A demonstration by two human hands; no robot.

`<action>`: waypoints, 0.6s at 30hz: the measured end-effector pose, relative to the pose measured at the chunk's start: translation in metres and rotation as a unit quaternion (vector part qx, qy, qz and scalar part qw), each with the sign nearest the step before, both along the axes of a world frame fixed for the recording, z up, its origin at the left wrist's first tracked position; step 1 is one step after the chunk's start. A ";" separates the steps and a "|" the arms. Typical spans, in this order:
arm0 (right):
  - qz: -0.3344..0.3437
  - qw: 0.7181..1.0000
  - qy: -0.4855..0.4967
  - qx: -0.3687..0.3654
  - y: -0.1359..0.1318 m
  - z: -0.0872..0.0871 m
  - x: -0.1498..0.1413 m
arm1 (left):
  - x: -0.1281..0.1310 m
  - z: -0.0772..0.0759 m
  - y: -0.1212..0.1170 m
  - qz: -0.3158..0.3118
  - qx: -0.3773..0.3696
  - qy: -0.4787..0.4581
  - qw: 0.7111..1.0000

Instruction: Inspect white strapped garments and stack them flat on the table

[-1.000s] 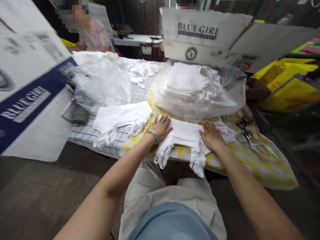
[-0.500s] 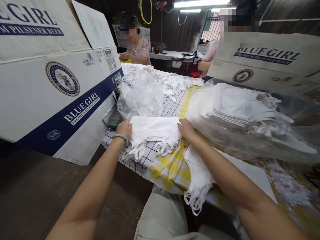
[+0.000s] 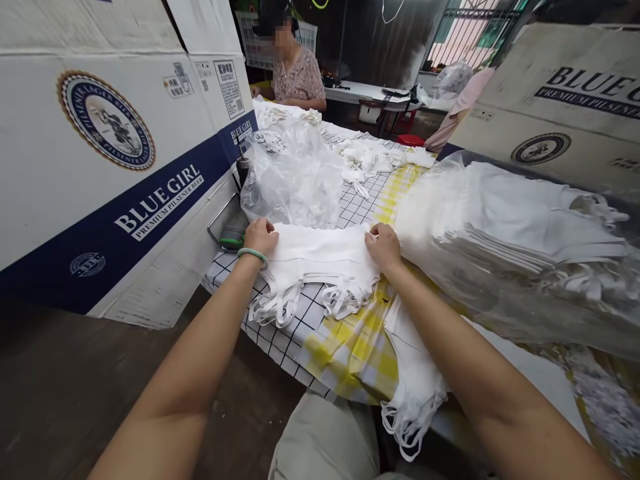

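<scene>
A small stack of white camisoles (image 3: 325,250) lies flat on the checked tablecloth, its thin straps bunched toward me. My left hand (image 3: 261,241), with a green bangle at the wrist, is closed on the stack's upper left corner. At the opposite upper corner, my right hand (image 3: 384,247) pinches the fabric between thumb and fingers. Under my right forearm, more white camisoles (image 3: 413,360) hang over the table edge with their straps dangling. A clear plastic bag (image 3: 295,177) lies crumpled just beyond the stack.
Large beer cartons stand at the left (image 3: 165,153) and back right (image 3: 550,100). A plastic bag of stacked white garments (image 3: 525,227) fills the right side. A black-and-green object (image 3: 233,233) sits by my left hand. A person (image 3: 297,73) sits across the table.
My view has turned down and slightly left, so everything sits further right in the picture. Both hands stay at the stack's upper corners.
</scene>
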State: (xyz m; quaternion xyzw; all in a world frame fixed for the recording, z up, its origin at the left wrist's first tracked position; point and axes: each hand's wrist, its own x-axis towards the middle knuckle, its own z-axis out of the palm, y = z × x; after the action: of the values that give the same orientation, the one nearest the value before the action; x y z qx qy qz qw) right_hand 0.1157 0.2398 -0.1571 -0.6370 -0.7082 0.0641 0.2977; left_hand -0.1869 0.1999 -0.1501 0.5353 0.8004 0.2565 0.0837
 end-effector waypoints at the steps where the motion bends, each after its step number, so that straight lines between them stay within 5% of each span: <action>1: 0.002 1.000 0.003 0.015 0.000 0.001 0.000 | -0.002 0.000 0.002 0.006 -0.003 -0.023 1.000; 3: 0.017 0.999 0.019 0.019 -0.001 0.005 -0.001 | -0.006 -0.001 0.005 0.014 -0.022 -0.048 0.998; 7: -0.004 0.987 0.136 -0.086 0.000 0.008 -0.002 | -0.009 0.000 0.008 0.017 -0.063 -0.023 0.998; 12: -0.034 0.935 0.312 -0.163 0.010 0.005 -0.003 | 0.001 0.004 0.008 -0.001 0.017 0.008 1.000; 15: -0.030 0.901 0.379 -0.211 0.015 0.004 -0.006 | 0.004 0.004 0.009 0.012 0.017 -0.042 0.999; 18: -0.008 0.897 0.384 -0.218 0.014 0.007 -0.008 | 0.002 0.001 0.009 0.025 0.010 -0.149 0.989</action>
State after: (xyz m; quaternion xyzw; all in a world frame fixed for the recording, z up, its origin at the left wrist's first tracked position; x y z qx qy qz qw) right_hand 0.1072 0.2541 -0.1504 -0.6175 -0.5019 0.4538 0.4010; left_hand -0.1849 0.2085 -0.1488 0.4721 0.7894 0.3433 0.1901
